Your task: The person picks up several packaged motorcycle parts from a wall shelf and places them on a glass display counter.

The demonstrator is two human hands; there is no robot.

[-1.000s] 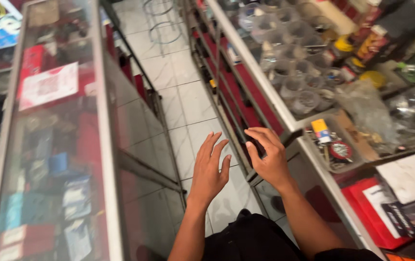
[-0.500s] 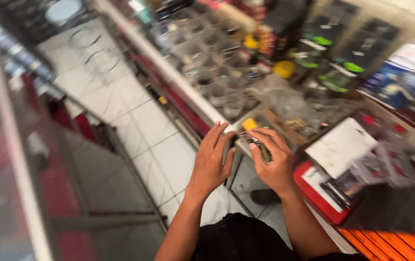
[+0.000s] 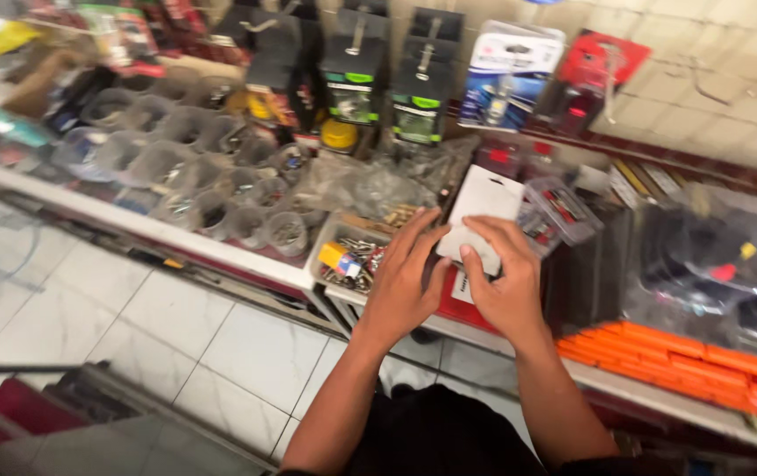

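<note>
Along the back left of the counter (image 3: 220, 251) stands a cluster of clear plastic cups (image 3: 211, 176) holding small hardware. Near the counter's front edge sits a white tray of screws (image 3: 352, 256), with a small yellow and blue box (image 3: 337, 257) lying in it.

Just right of that tray, the left hand (image 3: 403, 286) has its fingers spread and nearly straight, their tips touching the left edge of a white card package (image 3: 482, 211); it closes on nothing. The right hand (image 3: 504, 286) curls over the package's lower edge, thumb beneath and fingers on top, pinching it lightly.

The package appears already picked out and partly lifted, but it is not yet clear of the counter. Its long axis runs from the front edge toward the back wall, hang-hole end pointing away from the person.

At the front right lies a row of orange strips (image 3: 669, 353).
</note>
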